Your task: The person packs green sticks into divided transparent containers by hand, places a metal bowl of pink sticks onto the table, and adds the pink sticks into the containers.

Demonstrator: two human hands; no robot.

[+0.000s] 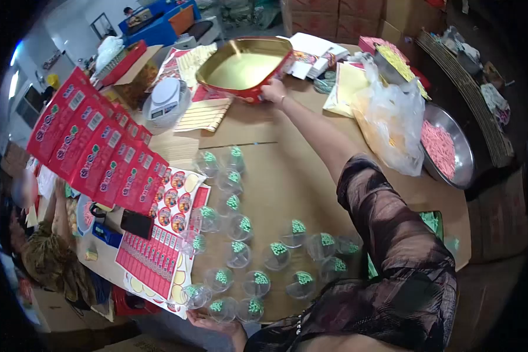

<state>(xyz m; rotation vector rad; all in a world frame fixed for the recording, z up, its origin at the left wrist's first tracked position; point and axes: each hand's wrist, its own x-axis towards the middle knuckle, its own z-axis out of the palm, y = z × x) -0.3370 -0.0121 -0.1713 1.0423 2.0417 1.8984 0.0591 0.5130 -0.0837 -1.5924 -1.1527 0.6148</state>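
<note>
My right hand (273, 91) stretches to the far side of the table, its fingers closed on the near right corner of a big red tray with a gold inside (243, 64). My left hand (211, 322) is low at the near table edge, fingers extended, close beside clear plastic cups (221, 309) and partly hidden by them. Several such cups, each with a bunch of small green sticks (276, 249), stand or lie across the near half of the table. Left of them lie a sheet of round stickers (173, 202) and a sheet of red labels (148, 262).
Red printed sheets (94, 144) rise at the left, near a black phone (137, 223). A white scale (165, 97) sits beyond. On the right are a plastic bag (390, 120) and a metal bowl of pink sticks (439, 148). Another person (50, 258) is at the left.
</note>
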